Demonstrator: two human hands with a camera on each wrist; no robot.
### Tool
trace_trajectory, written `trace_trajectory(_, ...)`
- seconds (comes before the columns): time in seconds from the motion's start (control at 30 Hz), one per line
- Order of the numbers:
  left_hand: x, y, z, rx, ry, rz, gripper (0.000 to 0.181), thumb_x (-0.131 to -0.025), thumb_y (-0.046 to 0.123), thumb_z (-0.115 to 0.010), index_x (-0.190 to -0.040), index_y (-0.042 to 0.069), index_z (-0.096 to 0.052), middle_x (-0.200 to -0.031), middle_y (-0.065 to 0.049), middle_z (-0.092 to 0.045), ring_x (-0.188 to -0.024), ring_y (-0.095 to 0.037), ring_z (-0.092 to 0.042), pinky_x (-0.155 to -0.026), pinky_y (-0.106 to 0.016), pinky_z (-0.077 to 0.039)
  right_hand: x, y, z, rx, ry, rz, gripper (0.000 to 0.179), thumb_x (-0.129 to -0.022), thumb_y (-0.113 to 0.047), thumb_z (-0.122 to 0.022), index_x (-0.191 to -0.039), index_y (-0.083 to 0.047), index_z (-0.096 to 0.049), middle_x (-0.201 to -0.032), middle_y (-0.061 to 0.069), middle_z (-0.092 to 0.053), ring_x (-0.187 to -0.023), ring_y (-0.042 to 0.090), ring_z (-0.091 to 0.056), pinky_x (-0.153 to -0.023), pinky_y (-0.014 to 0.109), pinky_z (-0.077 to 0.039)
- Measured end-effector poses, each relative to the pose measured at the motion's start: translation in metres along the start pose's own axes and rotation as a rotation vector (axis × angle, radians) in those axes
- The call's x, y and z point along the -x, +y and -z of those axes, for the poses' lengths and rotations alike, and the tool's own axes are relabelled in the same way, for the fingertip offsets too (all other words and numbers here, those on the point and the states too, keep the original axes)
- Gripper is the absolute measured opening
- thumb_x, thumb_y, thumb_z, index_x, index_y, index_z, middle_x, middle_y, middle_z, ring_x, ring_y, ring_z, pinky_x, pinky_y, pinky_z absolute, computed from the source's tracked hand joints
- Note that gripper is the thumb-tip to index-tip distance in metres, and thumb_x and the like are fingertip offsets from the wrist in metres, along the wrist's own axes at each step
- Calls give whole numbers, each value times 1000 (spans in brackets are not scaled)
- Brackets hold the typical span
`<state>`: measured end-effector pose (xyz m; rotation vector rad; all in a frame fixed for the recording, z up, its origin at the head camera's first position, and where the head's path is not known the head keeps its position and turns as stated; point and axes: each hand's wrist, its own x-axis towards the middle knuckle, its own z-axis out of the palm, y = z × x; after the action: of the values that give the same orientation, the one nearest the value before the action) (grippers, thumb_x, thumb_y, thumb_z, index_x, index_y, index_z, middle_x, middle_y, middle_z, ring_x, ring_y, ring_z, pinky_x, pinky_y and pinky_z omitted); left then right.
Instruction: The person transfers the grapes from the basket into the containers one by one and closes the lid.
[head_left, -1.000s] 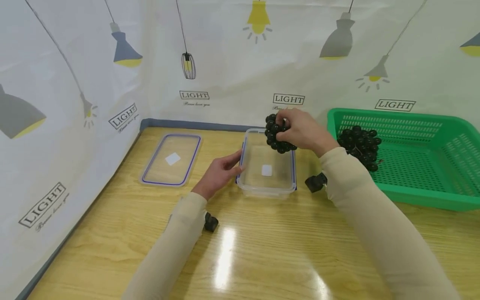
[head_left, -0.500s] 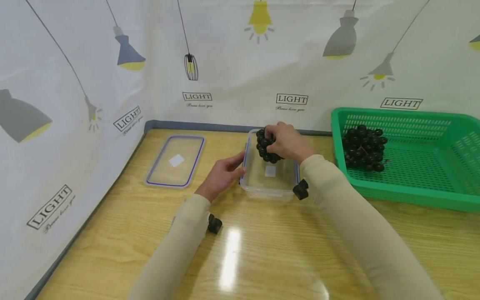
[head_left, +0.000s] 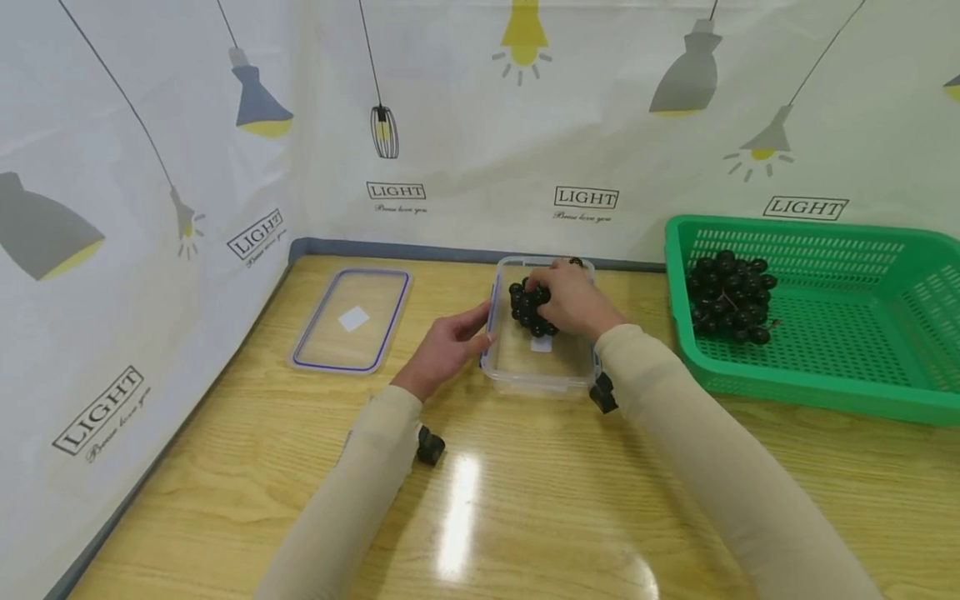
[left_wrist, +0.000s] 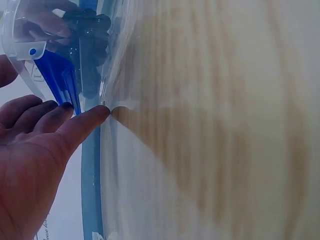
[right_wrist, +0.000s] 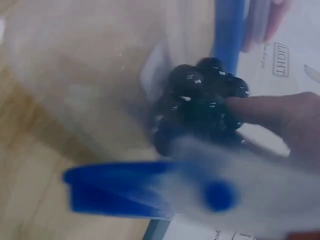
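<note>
In the head view my right hand (head_left: 576, 298) reaches into a clear plastic food container (head_left: 538, 383) and holds a bunch of dark grapes (head_left: 529, 312) low inside it. The right wrist view shows the thumb and fingers on the grapes (right_wrist: 197, 107), seen past a blurred blue latch (right_wrist: 120, 190). My left hand (head_left: 444, 350) rests against the container's left side, thumb and fingers spread apart. Its extended fingertips touch the wall beside a hanging blue latch (left_wrist: 59, 75) in the left wrist view. The grapes' underside is hidden.
A clear lid with a blue seal (head_left: 318, 342) lies on the wooden table (head_left: 540, 500) to the left. At the right stands a green perforated basket (head_left: 825, 390), with more dark grapes (head_left: 727, 296) at its left end. A printed backdrop (head_left: 465, 167) borders the table.
My right hand has carried the grapes leftward and down, from above the container's right side to inside it. The left hand has stayed against the container.
</note>
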<state>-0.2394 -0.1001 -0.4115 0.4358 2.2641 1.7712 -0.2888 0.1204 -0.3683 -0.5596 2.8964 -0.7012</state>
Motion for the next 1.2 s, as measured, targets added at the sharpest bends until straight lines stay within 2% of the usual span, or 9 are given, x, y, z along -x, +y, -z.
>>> trace_trajectory(0.23,-1,1,1,12,0,5,56,-99,7,-60,-150,7,-39,-152,-5,-40,-138,-17,-37,-111,-28,-32,2,1,-1,-14,-21,8,37,-93,-7,-65,-129,-8,-61,-134,20,-44,-127,39,-38,-103,54,-38)
trace_trajectory(0.6,1,1,0,16,3,11,56,-99,8,-59,-151,8,-37,-153,-4,-39,-139,-17,-35,-111,-29,-31,0,3,-5,10,-39,7,36,-95,-10,-63,-131,-9,-60,-136,20,-42,-130,40,-35,-103,55,-38)
trace_trajectory(0.73,0,1,-2,7,9,-3,56,-99,9,-59,-151,7,-38,-152,-5,-39,-139,-17,-36,-111,-29,-32,-1,3,-1,-3,-43,21,39,-93,-11,-66,-132,-8,-59,-134,21,-43,-126,40,-39,-101,54,-40)
trace_trajectory(0.97,-3,1,-1,7,8,-9,56,-99,10,-60,-151,7,-38,-153,-4,-39,-140,-17,-34,-111,-28,-32,11,-6,28,3,-24,68,41,-94,-16,-68,-132,-6,-59,-130,23,-45,-120,41,-43,-98,55,-40)
trace_trajectory(1.1,-1,0,0,-1,10,0,56,-100,9,-59,-151,8,-37,-153,-4,-38,-140,-17,-34,-110,-29,-33,28,-9,60,8,-13,75,40,-95,-18,-66,-132,-6,-58,-130,23,-46,-120,42,-42,-97,56,-40)
trace_trajectory(1.2,0,-1,-1,-6,5,6,56,-99,8,-59,-151,6,-36,-154,-5,-37,-140,-17,-34,-109,-28,-33,48,-5,91,15,-29,50,41,-96,-21,-64,-134,-7,-55,-132,22,-43,-120,41,-43,-96,57,-40)
